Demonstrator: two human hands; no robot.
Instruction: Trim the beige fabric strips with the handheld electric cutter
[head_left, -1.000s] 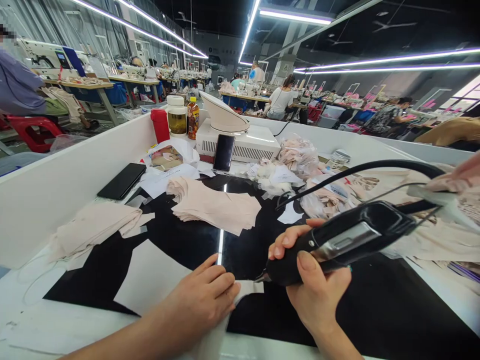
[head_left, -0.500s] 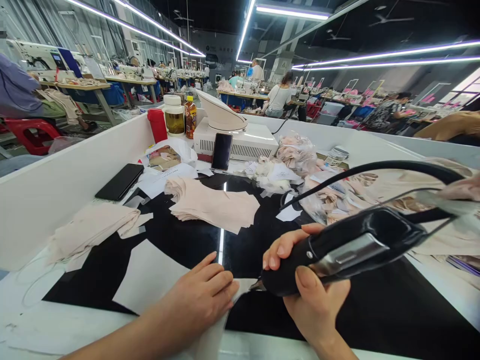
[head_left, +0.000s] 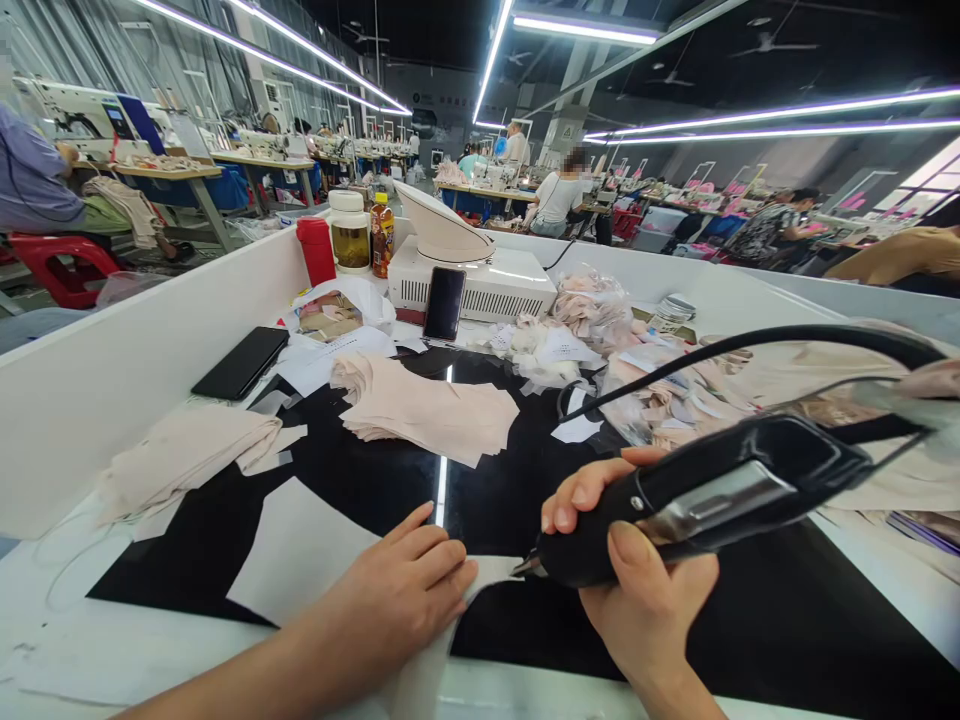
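My left hand [head_left: 409, 590] lies with its fingers spread a little, pressing on a white cut piece [head_left: 296, 550] over the black surface [head_left: 810, 620]. To its right, my right hand [head_left: 637, 570] is wrapped round a black handheld tool [head_left: 720, 490] with a metal panel and a thick cable. The tool's pointed metal tip is at the right end of the white material, just beyond my left fingertips. Beyond my hands lies a stack of pale pink fabric pieces [head_left: 431, 405].
A folded fabric stack [head_left: 187, 450] and a black tablet-like object [head_left: 240, 362] lie at left. A phone [head_left: 444, 302] leans on a white machine [head_left: 480, 280] at the back. Fabric scraps [head_left: 667, 390] fill the right side. White walls [head_left: 150, 350] border the table; people sit farther off.
My right hand and the black tool have shifted slightly to the right, away from my left hand. My left hand has stayed in place.
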